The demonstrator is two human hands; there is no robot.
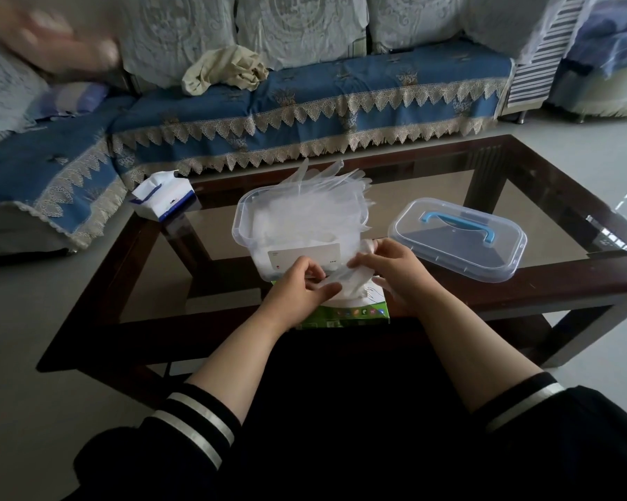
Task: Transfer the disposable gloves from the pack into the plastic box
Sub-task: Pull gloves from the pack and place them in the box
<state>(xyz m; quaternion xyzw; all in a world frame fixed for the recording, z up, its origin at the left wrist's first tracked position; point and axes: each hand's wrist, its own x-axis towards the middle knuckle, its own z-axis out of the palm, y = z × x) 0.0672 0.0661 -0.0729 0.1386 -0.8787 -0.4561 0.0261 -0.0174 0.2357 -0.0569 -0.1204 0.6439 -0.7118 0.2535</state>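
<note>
A clear plastic box (245, 215) stands open on the glass table, stuffed with thin transparent gloves (326, 189) whose fingers stick up past its far rim. Just in front of it lies the green and white glove pack (344, 312), at the table's near edge. My left hand (301, 283) and my right hand (391, 273) are both over the pack's opening. Between them they pinch a crumpled clear glove (344, 280) that rises from the pack. The pack's top is mostly hidden by my hands.
The box's clear lid (456, 240) with a blue handle lies flat to the right of the box. A tissue pack (161, 198) sits at the table's far left corner. A blue-covered sofa (304, 103) runs behind the dark-framed glass table (521, 287).
</note>
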